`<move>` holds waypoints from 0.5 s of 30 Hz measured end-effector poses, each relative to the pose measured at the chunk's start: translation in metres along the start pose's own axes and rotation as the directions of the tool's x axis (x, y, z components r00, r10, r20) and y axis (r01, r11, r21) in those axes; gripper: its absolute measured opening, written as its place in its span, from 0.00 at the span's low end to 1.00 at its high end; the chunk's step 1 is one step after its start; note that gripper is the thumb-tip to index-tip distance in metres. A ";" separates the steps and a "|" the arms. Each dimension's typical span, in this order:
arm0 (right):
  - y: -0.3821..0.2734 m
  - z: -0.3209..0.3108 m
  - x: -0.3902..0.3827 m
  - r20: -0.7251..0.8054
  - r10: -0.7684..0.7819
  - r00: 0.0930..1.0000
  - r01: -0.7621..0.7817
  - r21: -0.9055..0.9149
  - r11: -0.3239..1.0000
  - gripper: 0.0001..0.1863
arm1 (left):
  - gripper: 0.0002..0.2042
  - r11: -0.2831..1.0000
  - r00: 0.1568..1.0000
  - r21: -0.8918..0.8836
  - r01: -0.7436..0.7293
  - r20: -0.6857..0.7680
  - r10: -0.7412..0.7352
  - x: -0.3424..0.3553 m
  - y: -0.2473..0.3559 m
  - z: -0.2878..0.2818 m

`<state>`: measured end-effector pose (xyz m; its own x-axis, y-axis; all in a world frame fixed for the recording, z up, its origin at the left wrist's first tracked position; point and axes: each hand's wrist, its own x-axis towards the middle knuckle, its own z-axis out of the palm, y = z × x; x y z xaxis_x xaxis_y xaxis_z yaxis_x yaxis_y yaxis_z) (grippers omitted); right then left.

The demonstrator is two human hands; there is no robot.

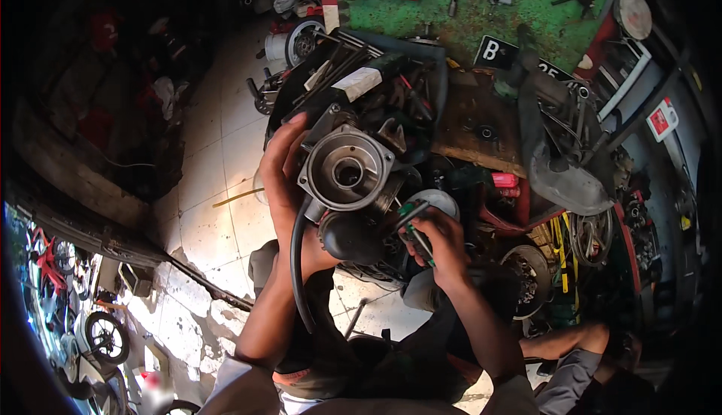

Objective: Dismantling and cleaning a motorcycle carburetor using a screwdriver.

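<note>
My left hand (280, 178) is wrapped round the left side of a grey metal carburetor (338, 156), held up in front of me. Its wide round bore, framed by a flange with corner screw holes, faces upward. From its lower left a black rubber hose (296, 265) hangs down along my left wrist. A rounded black cap (350, 236) sits at the near side of the body. Close to the carburetor's lower right, my right hand (444, 242) grips a screwdriver (418, 227) with a green and black handle. Its tip is lost against dark parts.
Hand tools crowd a dark tray (331, 65) beyond the carburetor. A stained wooden board (481, 133) lies right of it, near a green bench top (421, 16). A round tin of small parts (530, 265) stands at right. Another person's bent leg (571, 377) is at lower right.
</note>
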<state>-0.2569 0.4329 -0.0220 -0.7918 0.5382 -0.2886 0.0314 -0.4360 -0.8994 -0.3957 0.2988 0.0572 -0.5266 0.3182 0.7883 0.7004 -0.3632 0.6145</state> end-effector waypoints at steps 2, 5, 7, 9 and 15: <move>0.010 0.012 -0.004 -0.092 -0.068 0.993 0.073 0.055 0.996 0.15 | 0.45 0.987 0.988 -0.105 -0.122 0.085 0.132 0.002 0.007 0.032; 0.051 -0.025 0.002 0.040 -0.561 0.827 0.556 0.094 0.826 0.09 | 0.32 0.928 0.871 -0.184 -0.325 0.324 0.369 0.033 0.027 0.086; 0.052 -0.018 -0.004 0.032 -0.283 0.959 0.259 0.314 0.913 0.09 | 0.28 0.882 0.801 -0.197 -0.429 0.368 0.472 0.039 0.031 0.103; 0.031 -0.011 -0.019 0.034 -0.279 0.960 0.281 -0.048 0.959 0.08 | 0.28 0.857 0.802 -0.227 -0.463 0.304 0.514 0.030 0.023 0.118; 0.058 -0.033 -0.018 0.017 -0.405 0.914 0.396 -0.259 0.881 0.10 | 0.58 0.938 0.940 -0.336 -0.082 0.288 0.185 -0.021 0.001 0.130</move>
<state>-0.2210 0.4221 -0.0795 -0.7467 0.6565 0.1065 -0.1277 0.0157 -0.9917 -0.3219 0.4057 0.0370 -0.2266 0.4836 0.8454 0.5387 -0.6610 0.5224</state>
